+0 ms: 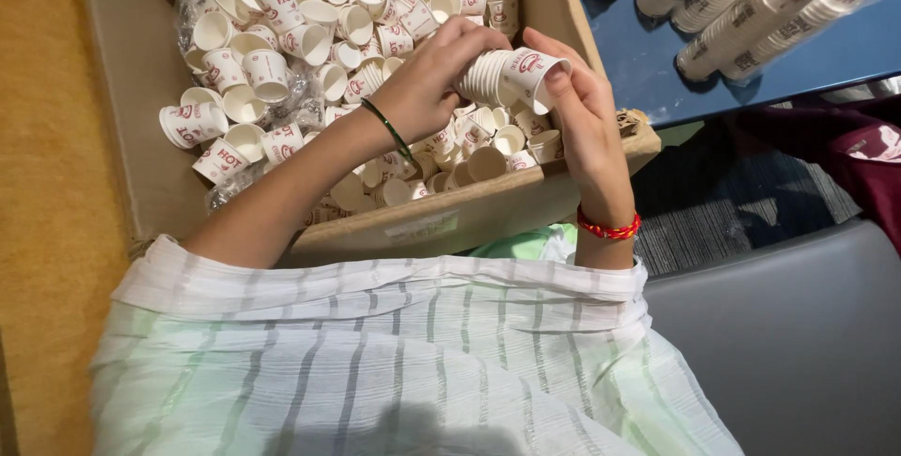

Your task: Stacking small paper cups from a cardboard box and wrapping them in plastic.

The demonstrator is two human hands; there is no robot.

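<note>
Both hands, left hand (427,81) and right hand (582,109), close around a short nested stack of small white paper cups (511,76), steadied sideways at upper centre over the brown cardboard box (469,217) of loose cups.

Light warm, even, from overhead; scene bright overall. Soft shadow falls across the striped garment (394,362) at bottom centre. Loose paper cups (282,34) in the cardboard box (141,90) read near-white, slightly washed out. Plastic wrap on the stacked cup sleeves (751,6), upper right, shows small glare spots. Focus fairly sharp at centre; slight softness at the frame corners. Mild wide-angle stretch at the edges. Dark, underlit patch at right.
</note>
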